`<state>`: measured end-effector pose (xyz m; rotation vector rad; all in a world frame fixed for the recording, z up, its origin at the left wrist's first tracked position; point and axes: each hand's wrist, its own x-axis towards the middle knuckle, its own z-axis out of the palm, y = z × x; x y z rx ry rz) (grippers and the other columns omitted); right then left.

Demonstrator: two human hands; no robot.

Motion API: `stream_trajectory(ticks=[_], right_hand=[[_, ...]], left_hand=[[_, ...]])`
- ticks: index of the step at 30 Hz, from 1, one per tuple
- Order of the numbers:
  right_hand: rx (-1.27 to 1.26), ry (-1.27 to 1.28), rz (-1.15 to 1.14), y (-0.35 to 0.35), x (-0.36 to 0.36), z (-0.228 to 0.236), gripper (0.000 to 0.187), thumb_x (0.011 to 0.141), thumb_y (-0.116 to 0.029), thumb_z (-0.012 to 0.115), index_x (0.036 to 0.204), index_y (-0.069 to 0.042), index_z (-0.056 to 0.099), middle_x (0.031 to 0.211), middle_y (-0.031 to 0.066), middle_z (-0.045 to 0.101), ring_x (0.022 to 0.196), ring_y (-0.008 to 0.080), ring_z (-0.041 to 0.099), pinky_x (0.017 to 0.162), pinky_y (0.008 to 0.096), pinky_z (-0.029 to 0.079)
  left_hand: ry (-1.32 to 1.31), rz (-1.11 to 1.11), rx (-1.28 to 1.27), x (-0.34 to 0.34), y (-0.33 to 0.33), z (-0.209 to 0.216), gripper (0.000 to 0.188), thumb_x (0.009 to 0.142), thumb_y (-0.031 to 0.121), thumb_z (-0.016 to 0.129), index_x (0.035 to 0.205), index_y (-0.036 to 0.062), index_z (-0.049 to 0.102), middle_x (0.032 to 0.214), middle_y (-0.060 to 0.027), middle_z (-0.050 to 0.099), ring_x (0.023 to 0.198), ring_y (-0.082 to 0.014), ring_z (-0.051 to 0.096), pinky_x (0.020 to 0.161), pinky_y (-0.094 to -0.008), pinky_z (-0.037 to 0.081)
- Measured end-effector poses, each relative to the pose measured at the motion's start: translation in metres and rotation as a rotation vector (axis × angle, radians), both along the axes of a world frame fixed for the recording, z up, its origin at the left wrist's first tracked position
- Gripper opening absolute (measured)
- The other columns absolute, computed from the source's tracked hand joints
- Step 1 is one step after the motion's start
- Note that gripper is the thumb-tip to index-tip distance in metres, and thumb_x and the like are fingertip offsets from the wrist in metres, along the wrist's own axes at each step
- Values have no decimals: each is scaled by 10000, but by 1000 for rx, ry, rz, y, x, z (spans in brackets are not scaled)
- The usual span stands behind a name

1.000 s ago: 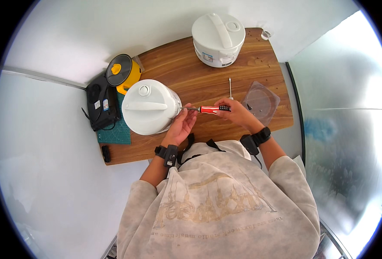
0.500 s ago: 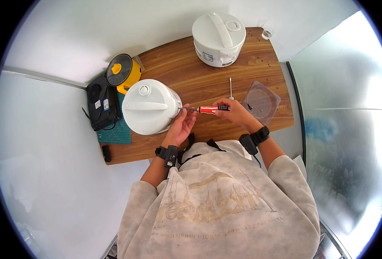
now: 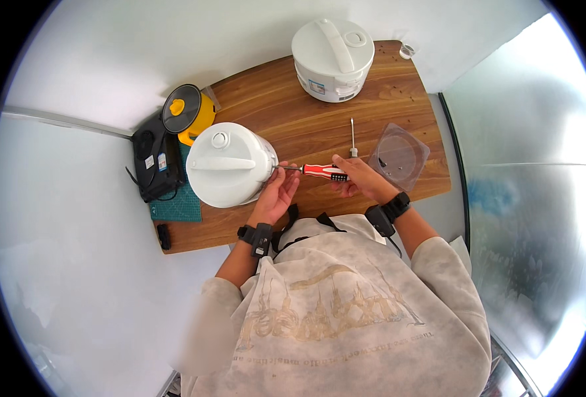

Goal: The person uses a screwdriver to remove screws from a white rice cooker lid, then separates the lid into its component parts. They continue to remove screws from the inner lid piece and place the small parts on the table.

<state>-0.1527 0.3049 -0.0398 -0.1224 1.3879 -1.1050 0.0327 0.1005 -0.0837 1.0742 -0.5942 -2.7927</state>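
Note:
A white rice cooker [image 3: 220, 178] with a handle across its lid stands at the left of the table. Against its right side rests the shaft of a red, white and black screwdriver [image 3: 319, 171], held about level. My right hand [image 3: 366, 180] is closed round the handle end, thumb on top and fingers curled below. The fingertips of my left hand [image 3: 276, 196] pinch the shaft close to the cooker wall, palm turned up. The screwdriver's tip and whatever it meets are hidden by those fingers.
Another white rice cooker [image 3: 333, 59] stands at the back. A second screwdriver [image 3: 353, 137] lies beside a clear plastic tray [image 3: 405, 155] with small dark parts. At the left are a yellow pot [image 3: 202, 119], a black device [image 3: 154, 159] and a green cutting mat [image 3: 184, 206].
The screwdriver handle has turned about its length, its dark dotted part now lower. My right hand has shifted its grip, fingers now below the handle. My left hand stays by the cooker.

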Motion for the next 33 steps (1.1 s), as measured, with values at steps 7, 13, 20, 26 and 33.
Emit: stream_trajectory(ticks=[7, 13, 20, 26, 33], right_hand=[[-293, 389, -112, -6, 8, -9, 315, 945, -175, 718, 1188, -11, 603, 994, 39, 658, 830, 95, 645, 696, 250, 548], [-165, 155, -148, -8, 9, 12, 289, 976, -186, 659, 1193, -6, 595, 982, 39, 649, 808, 108, 637, 700, 289, 581], [-96, 224, -8, -11, 8, 16, 273, 985, -206, 648, 1176, -10, 646, 1002, 60, 664, 850, 139, 663, 740, 301, 583], [-360, 864, 22, -7, 12, -25, 472, 752, -122, 804, 1193, -33, 660, 1044, 126, 705, 890, 276, 702, 817, 369, 558], [-230, 927, 354, -19, 11, -10, 440, 778, -155, 741, 1203, -76, 658, 1141, 175, 691, 1022, 401, 665, 882, 441, 541]], left_hand=[[-7, -20, 8, -4, 1, 9, 327, 1033, 229, 584, 1337, 108, 574, 1264, -56, 669, 1159, -168, 653, 985, -292, 559], [4, -35, -12, -2, -3, 1, 262, 1032, 238, 586, 1253, 98, 605, 1263, -41, 669, 1141, -155, 655, 957, -275, 572], [11, -15, -18, -2, -1, 5, 273, 1042, 230, 567, 1286, 111, 599, 1298, -46, 657, 1174, -165, 641, 965, -279, 572], [11, -12, 11, -5, -1, 5, 313, 1049, 192, 552, 1346, 93, 572, 1354, -66, 625, 1234, -181, 608, 995, -288, 560], [7, -48, 12, -2, -4, 11, 316, 1044, 170, 557, 1343, 68, 573, 1340, -82, 628, 1242, -193, 604, 999, -295, 557]])
